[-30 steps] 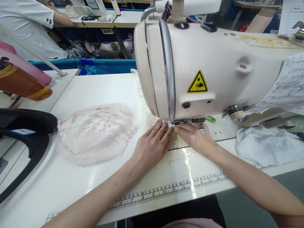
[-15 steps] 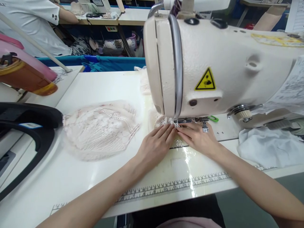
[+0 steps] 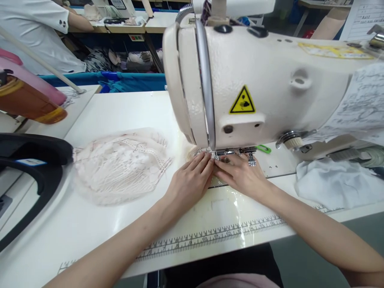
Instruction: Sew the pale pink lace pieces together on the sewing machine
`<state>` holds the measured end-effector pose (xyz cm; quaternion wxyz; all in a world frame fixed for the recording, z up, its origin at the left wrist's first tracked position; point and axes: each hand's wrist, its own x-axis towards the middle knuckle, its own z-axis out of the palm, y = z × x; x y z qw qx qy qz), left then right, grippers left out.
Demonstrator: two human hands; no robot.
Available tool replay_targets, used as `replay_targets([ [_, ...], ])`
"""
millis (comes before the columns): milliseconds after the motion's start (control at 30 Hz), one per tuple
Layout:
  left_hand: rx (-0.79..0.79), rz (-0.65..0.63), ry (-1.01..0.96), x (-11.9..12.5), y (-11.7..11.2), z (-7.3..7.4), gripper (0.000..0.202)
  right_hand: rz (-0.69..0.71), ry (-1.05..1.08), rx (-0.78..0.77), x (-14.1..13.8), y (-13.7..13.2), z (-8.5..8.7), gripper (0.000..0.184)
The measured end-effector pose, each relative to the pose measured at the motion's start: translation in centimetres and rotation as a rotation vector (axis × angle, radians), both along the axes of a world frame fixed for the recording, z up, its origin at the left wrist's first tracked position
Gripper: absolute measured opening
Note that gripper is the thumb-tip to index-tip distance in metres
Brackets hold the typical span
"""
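Observation:
A strip of pale lace fabric (image 3: 195, 151) lies under the needle area of the white sewing machine (image 3: 270, 92); most of it is hidden by my fingers and the machine head. My left hand (image 3: 192, 178) rests flat on the lace, its fingers stretched out and side by side. To the right, my right hand (image 3: 244, 174) is also flat and touches the lace near the presser foot, fingers extended and slightly apart. Metal parts of the machine partly cover its fingers. The fingertips of both hands almost meet just before the needle.
A sheer pale lace piece (image 3: 120, 168) with dark red thread ends lies on the left. Beside it stands a black curved frame (image 3: 57, 156). Right of the machine are a green safety pin (image 3: 264, 149) and a white cloth (image 3: 336, 184). A printed ruler (image 3: 216, 236) runs along the front edge.
The whole view has shifted, so the machine and hands appear farther left. Less lace shows by the needle, and none shows behind the machine head. Both hands keep nearly the same flat pose.

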<state>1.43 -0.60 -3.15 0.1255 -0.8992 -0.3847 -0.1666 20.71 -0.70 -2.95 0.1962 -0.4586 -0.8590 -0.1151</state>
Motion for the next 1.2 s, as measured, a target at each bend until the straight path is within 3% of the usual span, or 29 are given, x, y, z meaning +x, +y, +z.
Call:
replay_targets([
  [167,-0.060,0.028,-0.005,0.1,0.0,0.0,0.037,0.013,0.002,0.030,-0.1,0.1,-0.1,0.031],
  [467,-0.022,0.034,-0.002,0.1,0.1,-0.2,0.038,-0.035,-0.080,-0.109,-0.7,0.0,0.4,0.038],
  [600,-0.054,0.045,-0.012,0.1,0.2,0.0,0.040,-0.030,-0.090,-0.099,-0.6,0.1,0.3,0.037],
  [800,-0.110,0.072,-0.041,0.2,0.4,0.0,0.041,0.001,0.021,-0.004,0.2,0.6,-0.2,0.026],
  [1000,-0.174,0.126,-0.035,0.2,-0.2,0.2,0.042,-0.012,0.107,-0.020,0.6,1.1,-0.4,0.027],
  [1100,-0.191,0.140,-0.021,0.1,0.8,1.0,0.038,-0.038,0.146,-0.054,0.8,1.4,-0.7,0.027],
  [1200,-0.182,0.165,-0.073,0.3,3.6,1.9,0.036,-0.022,0.189,-0.077,1.0,1.6,-0.9,0.030],
])
